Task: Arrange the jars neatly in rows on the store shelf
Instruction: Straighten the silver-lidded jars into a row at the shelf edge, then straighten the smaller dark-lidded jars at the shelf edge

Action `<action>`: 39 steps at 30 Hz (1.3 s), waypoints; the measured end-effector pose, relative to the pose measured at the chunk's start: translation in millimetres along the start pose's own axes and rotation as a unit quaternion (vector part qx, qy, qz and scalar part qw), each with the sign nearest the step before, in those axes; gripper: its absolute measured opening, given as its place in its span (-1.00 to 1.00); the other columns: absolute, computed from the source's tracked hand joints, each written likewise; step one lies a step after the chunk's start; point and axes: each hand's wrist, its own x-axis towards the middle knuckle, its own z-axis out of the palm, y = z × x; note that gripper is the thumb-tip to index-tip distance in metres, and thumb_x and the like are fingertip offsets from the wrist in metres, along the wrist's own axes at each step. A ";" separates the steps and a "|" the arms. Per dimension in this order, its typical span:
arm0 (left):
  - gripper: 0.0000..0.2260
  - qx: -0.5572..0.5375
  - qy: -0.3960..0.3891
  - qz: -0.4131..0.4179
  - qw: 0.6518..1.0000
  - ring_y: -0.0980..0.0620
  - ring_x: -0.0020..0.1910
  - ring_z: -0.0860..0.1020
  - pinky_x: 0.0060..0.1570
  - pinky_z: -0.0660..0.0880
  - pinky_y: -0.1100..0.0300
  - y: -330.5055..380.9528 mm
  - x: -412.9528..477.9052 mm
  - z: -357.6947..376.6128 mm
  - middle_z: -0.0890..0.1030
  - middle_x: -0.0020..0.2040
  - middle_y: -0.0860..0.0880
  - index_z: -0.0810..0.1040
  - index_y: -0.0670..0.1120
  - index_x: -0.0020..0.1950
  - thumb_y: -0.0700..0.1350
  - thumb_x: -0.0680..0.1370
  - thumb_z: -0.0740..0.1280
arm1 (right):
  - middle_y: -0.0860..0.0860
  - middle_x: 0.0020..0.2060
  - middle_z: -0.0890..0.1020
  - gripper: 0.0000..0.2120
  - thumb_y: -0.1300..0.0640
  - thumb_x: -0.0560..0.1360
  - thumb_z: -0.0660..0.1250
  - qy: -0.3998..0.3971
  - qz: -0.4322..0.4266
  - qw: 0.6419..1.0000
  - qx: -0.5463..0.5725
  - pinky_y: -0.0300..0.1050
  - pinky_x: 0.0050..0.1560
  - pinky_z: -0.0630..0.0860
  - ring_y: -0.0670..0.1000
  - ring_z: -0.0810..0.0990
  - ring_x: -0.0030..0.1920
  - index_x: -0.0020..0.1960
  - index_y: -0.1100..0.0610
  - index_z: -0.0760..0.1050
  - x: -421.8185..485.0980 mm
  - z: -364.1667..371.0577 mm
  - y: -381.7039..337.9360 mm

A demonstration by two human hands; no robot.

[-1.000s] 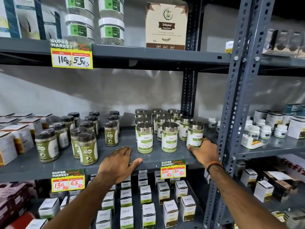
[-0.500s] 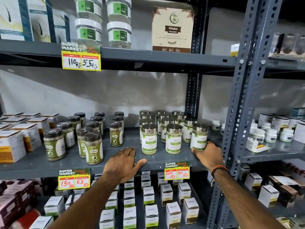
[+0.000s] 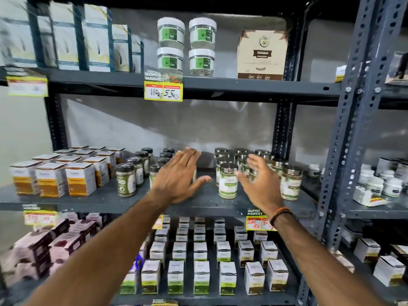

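Observation:
Silver-lidded jars with green-and-white labels (image 3: 228, 180) stand in rows on the right half of the middle shelf (image 3: 205, 203). Dark-lidded jars of green powder (image 3: 126, 180) stand in rows to their left. My left hand (image 3: 180, 176) is raised in front of the dark-lidded group, fingers spread, holding nothing, and hides some of those jars. My right hand (image 3: 259, 184) hovers open in front of the silver-lidded jars, between the front-left jar and the front-right jar (image 3: 291, 184), touching neither as far as I can see.
Orange-and-white boxes (image 3: 50, 178) fill the shelf's left end. White-lidded gel jars (image 3: 186, 46) and a brown box (image 3: 261, 55) sit on the upper shelf. Small white boxes (image 3: 201, 259) line the lower shelf. A perforated grey upright (image 3: 344, 133) stands right, with white bottles (image 3: 379, 184) beyond.
Both hands lifted off the shelf edge and the front-right jar and now hover open in front of the jars. The view swung left and up.

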 end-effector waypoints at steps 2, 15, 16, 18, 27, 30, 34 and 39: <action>-0.16 0.008 0.010 -0.015 1.000 -0.15 0.61 0.18 0.56 0.12 -0.09 -25.8 -11.1 -21.3 0.24 0.63 -0.18 0.12 -0.13 0.64 0.47 0.60 -0.10 | 0.03 0.41 0.58 -0.36 -0.07 0.51 0.52 -0.020 -0.026 0.998 0.044 -0.21 0.27 0.48 -0.11 0.55 0.30 0.50 0.09 0.42 1.1 21.2 -29.8; -0.21 0.030 -0.026 -0.163 0.986 -0.13 0.56 0.29 0.41 0.39 -0.17 -184.0 -127.8 -35.2 0.33 0.58 -0.16 0.23 -0.13 0.60 0.43 0.59 0.02 | 0.00 0.51 0.39 -0.30 -0.21 0.48 0.48 -0.151 -0.066 0.985 0.042 -0.11 0.40 0.29 0.00 0.40 0.45 0.53 -0.04 0.36 -9.2 154.8 -90.2; -0.19 0.032 -0.036 -0.172 0.984 -0.13 0.57 0.27 0.42 0.37 -0.18 -192.4 -133.3 -29.0 0.32 0.59 -0.16 0.22 -0.13 0.61 0.45 0.59 -0.02 | 0.00 0.51 0.38 -0.30 -0.21 0.48 0.48 -0.152 -0.062 0.986 0.041 -0.08 0.41 0.31 0.01 0.40 0.46 0.53 -0.04 0.36 -10.7 161.9 -89.1; -0.14 0.027 -0.064 -0.186 0.980 -0.13 0.59 0.23 0.43 0.36 -0.20 -205.6 -141.7 -15.6 0.27 0.62 -0.17 0.17 -0.12 0.63 0.50 0.57 -0.08 | 0.01 0.49 0.40 -0.30 -0.21 0.48 0.48 -0.149 -0.055 0.987 0.038 0.05 0.45 0.39 0.04 0.42 0.44 0.53 -0.04 0.36 -13.6 173.5 -86.6; -0.10 -0.025 -0.152 -0.186 0.970 -0.12 0.56 0.28 0.38 0.41 -0.17 -228.8 -153.0 42.9 0.26 0.64 -0.11 0.16 -0.07 0.63 0.54 0.51 -0.14 | 0.02 0.44 0.52 -0.17 -0.13 0.44 0.57 -0.148 -0.052 0.987 0.031 -0.17 0.26 0.42 -0.11 0.46 0.26 0.60 -0.12 0.24 -27.9 196.7 -70.5; -0.15 0.004 -0.159 -0.174 0.972 -0.11 0.52 0.35 0.36 0.42 -0.14 -232.5 -151.7 50.2 0.31 0.61 -0.10 0.19 -0.06 0.61 0.51 0.55 -0.12 | 0.03 0.38 0.57 -0.12 -0.07 0.42 0.61 -0.151 -0.038 0.986 0.050 -0.33 0.12 0.50 -0.12 0.57 0.16 0.61 -0.14 0.21 -31.8 199.5 -66.6; -0.17 0.021 -0.150 -0.167 0.974 -0.10 0.51 0.38 0.39 0.41 -0.10 -233.4 -153.3 55.6 0.37 0.58 -0.09 0.27 -0.05 0.59 0.50 0.56 -0.14 | 0.00 0.40 0.57 -0.13 -0.09 0.41 0.61 -0.137 -0.027 0.989 0.039 -0.39 0.10 0.47 -0.13 0.57 0.16 0.59 -0.18 0.23 -27.3 195.7 -62.9; -0.19 0.027 -0.143 -0.168 0.975 -0.08 0.51 0.37 0.43 0.37 -0.06 -232.8 -153.8 57.6 0.39 0.58 -0.08 0.28 -0.05 0.58 0.49 0.57 -0.12 | -0.07 0.27 0.61 -0.13 -0.03 0.40 0.62 -0.120 -0.005 0.993 0.003 -0.53 -0.13 0.48 -0.27 0.58 -0.07 0.56 -0.23 0.22 -21.4 181.2 -49.0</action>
